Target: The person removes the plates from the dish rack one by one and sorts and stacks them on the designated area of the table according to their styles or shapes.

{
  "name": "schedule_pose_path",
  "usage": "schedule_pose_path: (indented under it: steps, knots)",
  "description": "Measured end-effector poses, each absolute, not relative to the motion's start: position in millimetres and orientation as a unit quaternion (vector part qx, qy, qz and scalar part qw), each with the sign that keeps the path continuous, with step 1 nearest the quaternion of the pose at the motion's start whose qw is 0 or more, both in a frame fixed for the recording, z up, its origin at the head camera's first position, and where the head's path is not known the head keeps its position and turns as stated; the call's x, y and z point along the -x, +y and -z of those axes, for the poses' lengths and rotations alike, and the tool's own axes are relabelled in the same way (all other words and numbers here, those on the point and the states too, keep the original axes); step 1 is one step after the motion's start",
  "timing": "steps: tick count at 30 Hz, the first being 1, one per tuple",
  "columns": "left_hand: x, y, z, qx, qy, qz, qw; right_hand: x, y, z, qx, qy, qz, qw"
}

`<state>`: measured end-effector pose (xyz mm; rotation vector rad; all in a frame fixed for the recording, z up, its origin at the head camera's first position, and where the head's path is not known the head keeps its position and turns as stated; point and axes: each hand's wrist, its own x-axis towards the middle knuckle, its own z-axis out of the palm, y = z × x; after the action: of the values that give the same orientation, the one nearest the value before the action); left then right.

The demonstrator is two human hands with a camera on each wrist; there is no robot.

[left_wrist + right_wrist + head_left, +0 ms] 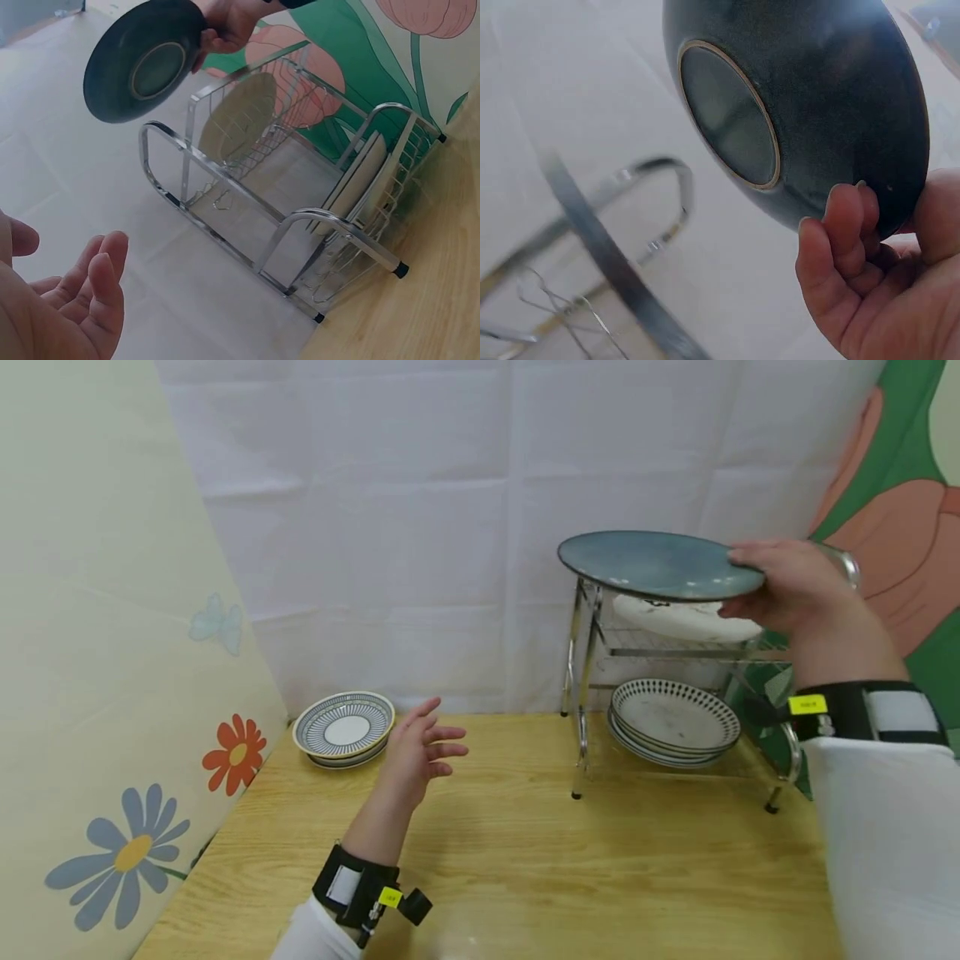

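Right hand (798, 583) pinches your blue plate (648, 562) by its rim; left hand (414, 756) loosely spread.
Head: plate at two o'clock, near the rack (675, 652); yellow label (807, 704) unreadable. Left wrist: plate at eleven, held aloft. Right wrist: plate at one; seemingly a carry step, so you'd next need clearance from the rails.

From here I see a white left sleeve (315, 937) and right sleeve (885, 839), then a black left strap (360, 864) and right strap (849, 722). Each strap carries a pale patch (902, 712) and a yellow label (807, 704); a black block (416, 907) juts from the left one.
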<state>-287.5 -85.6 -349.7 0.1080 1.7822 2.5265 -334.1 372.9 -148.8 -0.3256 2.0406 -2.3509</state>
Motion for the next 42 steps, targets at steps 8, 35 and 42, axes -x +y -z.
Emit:
schedule_pose_path:
  steps: [8, 35, 42]
  knots:
    - [277.8, -95.9, 337.1, -0.056, 0.586, -0.807, 0.052, 311.1, 307.1, 185.0, 0.141, 0.668, 0.731, 0.019]
    - [247.0, -107.8, 309.1, -0.094, 0.615, -0.779, 0.079, 270.0, 197.2, 296.7, 0.098, 0.693, 0.713, 0.034]
    - [249.1, -99.7, 315.9, -0.102, 0.617, -0.774, 0.094, 267.4, 194.7, 305.2, 0.084, 0.690, 0.719, 0.008]
